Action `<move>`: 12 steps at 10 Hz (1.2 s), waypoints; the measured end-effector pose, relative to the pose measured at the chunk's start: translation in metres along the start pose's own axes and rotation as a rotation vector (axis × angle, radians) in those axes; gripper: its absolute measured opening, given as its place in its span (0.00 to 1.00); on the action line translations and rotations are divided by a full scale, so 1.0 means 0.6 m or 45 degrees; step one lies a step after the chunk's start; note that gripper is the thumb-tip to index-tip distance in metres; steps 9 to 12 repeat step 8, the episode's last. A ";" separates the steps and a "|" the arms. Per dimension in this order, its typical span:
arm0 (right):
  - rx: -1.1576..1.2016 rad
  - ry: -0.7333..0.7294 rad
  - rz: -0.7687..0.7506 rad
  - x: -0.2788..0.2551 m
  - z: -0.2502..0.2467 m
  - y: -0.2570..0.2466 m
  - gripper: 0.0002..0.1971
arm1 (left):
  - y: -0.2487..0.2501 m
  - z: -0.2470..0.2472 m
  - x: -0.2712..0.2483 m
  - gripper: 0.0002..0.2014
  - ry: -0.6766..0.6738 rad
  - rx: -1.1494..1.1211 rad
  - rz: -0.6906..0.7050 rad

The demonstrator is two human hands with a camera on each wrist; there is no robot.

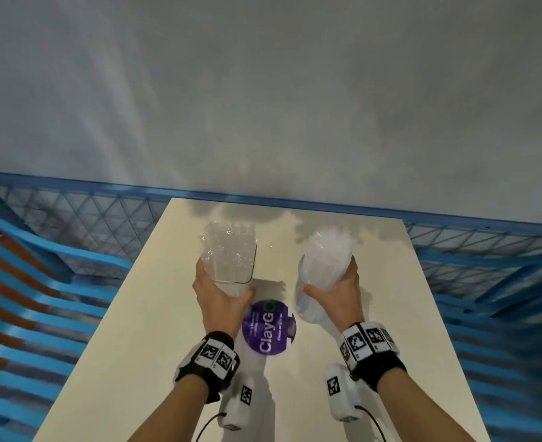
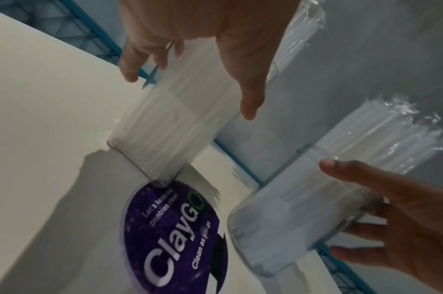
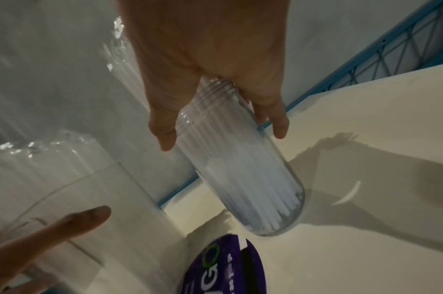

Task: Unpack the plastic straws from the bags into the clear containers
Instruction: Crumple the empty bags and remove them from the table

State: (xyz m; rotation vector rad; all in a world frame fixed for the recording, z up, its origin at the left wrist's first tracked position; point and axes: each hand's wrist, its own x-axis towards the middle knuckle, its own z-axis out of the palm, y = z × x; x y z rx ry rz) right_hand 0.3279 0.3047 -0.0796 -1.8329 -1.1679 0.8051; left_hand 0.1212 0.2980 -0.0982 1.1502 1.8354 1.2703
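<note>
My left hand (image 1: 225,280) grips a square clear container (image 1: 231,266) packed with clear-wrapped straws (image 1: 228,234) that stick out of its top. The left wrist view shows its thumb and fingers (image 2: 129,73) around the container (image 2: 172,123), whose base touches the table. My right hand (image 1: 328,274) grips a round clear jar (image 1: 322,282) filled with white straws (image 1: 330,239). In the right wrist view the hand (image 3: 221,137) wraps the jar (image 3: 243,179) just below its threaded neck, with the jar's bottom at the tabletop. No bag lies in view.
A round purple "ClayGo" sticker (image 1: 268,327) sits on the cream table (image 1: 135,330) between the two containers. A blue wire-mesh rail (image 1: 104,212) runs behind the table's far edge, under a grey wall. Blue slats (image 1: 24,298) lie to the left.
</note>
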 end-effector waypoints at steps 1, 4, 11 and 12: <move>0.024 0.027 -0.024 0.037 0.021 -0.012 0.61 | 0.002 0.027 0.036 0.59 -0.016 -0.038 0.042; -0.014 0.020 -0.082 0.145 0.080 -0.056 0.59 | 0.036 0.117 0.138 0.59 -0.110 -0.017 0.112; 0.004 -0.051 0.021 0.174 0.065 -0.078 0.63 | 0.048 0.120 0.163 0.60 -0.216 0.046 0.145; 0.004 -0.051 0.021 0.174 0.065 -0.078 0.63 | 0.048 0.120 0.163 0.60 -0.216 0.046 0.145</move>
